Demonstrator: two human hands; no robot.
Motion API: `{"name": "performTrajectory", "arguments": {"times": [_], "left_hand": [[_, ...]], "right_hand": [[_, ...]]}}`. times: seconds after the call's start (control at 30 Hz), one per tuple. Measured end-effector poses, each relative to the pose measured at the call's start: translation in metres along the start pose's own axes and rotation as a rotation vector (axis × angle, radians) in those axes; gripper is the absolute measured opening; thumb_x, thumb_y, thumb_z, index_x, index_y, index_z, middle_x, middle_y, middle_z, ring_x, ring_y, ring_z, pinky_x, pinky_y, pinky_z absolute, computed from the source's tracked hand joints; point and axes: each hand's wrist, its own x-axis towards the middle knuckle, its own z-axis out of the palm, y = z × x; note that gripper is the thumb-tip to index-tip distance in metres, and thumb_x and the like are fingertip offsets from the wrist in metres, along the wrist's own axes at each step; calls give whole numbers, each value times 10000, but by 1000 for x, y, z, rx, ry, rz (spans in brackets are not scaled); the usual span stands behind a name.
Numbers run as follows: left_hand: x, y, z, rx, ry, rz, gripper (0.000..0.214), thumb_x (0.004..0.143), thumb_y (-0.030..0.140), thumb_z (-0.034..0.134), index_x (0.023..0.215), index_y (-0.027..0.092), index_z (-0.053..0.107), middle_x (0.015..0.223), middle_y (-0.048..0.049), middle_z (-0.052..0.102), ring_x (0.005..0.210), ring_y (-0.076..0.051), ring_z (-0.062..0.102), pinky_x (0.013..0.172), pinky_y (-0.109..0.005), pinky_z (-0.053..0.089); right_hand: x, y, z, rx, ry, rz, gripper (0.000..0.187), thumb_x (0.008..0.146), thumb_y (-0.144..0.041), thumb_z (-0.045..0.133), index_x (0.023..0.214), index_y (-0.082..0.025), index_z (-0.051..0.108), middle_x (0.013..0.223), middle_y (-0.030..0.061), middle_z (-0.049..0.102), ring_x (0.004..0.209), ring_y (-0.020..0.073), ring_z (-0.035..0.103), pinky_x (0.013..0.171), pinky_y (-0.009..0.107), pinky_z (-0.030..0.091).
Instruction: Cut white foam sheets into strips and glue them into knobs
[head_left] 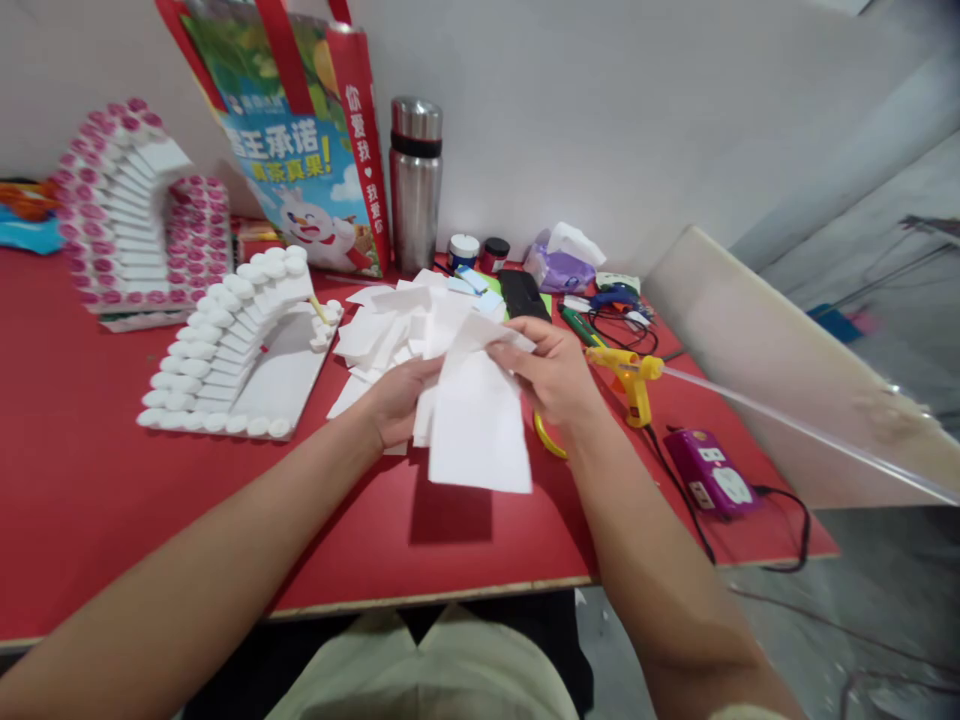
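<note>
The right hand (551,365) pinches a white sheet (480,435) above the worktop (352,545), near the paper pile (379,335); the left hand (397,402) grasps paper pieces (423,418). Seemingly sorting; separating them calls for gentle fingers.

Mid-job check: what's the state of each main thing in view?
Right hand: pinching white sheet
Left hand: fingertips hidden behind white sheet
White sheet: held up
Paper pile: loose, overlapping
Steel bottle: upright, capped
Shopping bag: upright
Tissue pack: open, tissue protruding
Glue gun: clear stick protruding; power unclear
</note>
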Motion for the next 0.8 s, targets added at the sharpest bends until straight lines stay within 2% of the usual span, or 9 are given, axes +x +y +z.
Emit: {"name": "performTrajectory", "arguments": {"times": [0.07,0.13,0.23,0.37,0.47,0.57,0.63,0.7,0.8], "left_hand": [[1,-8,4,-2,-99,-73,387,1011,252,507,1289,56,693,1008,-193,810,841,-299,802,855,-431,641],[1,-10,6,-27,-141,-85,390,1031,287,469,1243,71,715,986,-189,810,833,-297,800,811,-416,646],[0,-8,4,-32,-107,-87,425,1047,349,446,1220,74,721,995,-189,810,846,-318,798,811,-457,647],[-2,-5,1,-26,-48,-31,444,1061,391,461,1290,92,697,1091,-180,806,954,-324,794,941,-501,617],[-1,-6,0,-31,-53,-13,523,1060,481,461,1353,100,666,1188,-202,780,1082,-349,767,1009,-523,586],[0,-8,-1,-10,-74,34,592,1017,586,517,1362,127,662,1211,-207,770,1107,-360,759,997,-525,592],[0,-10,-2,64,-44,56,529,982,528,626,1326,130,680,1157,-204,786,1045,-345,779,952,-493,616],[-1,-11,-1,159,42,63,407,952,366,711,1264,106,701,1061,-196,804,925,-315,801,881,-449,641],[-2,-8,0,196,155,85,336,957,235,687,1254,78,696,997,-184,813,825,-281,802,852,-424,650]], "right_hand": [[0,7,6,-97,15,10,278,673,-366,881,856,-209,743,695,-31,690,522,105,549,472,232,439],[1,11,8,-167,37,20,265,708,-383,845,872,-205,738,661,-39,658,486,100,503,434,228,395],[3,14,6,-227,85,-24,243,716,-373,822,860,-199,735,685,-27,662,528,109,520,473,236,413],[5,13,3,-283,122,-60,235,716,-367,813,855,-193,741,725,-10,683,607,130,563,568,264,458],[4,12,3,-316,120,-53,233,728,-373,797,859,-189,738,723,-9,678,609,133,558,578,271,451],[4,13,3,-346,118,-77,207,739,-356,780,848,-186,733,748,-7,677,638,132,557,580,263,444],[4,14,4,-363,114,-87,185,745,-339,769,839,-185,726,735,-13,666,622,123,548,564,255,436],[4,14,6,-374,102,-81,169,755,-329,755,835,-186,714,704,-22,650,575,112,536,534,250,428],[3,11,7,-371,89,-57,201,775,-352,736,890,-193,692,653,-39,627,500,115,544,473,251,432]]}}
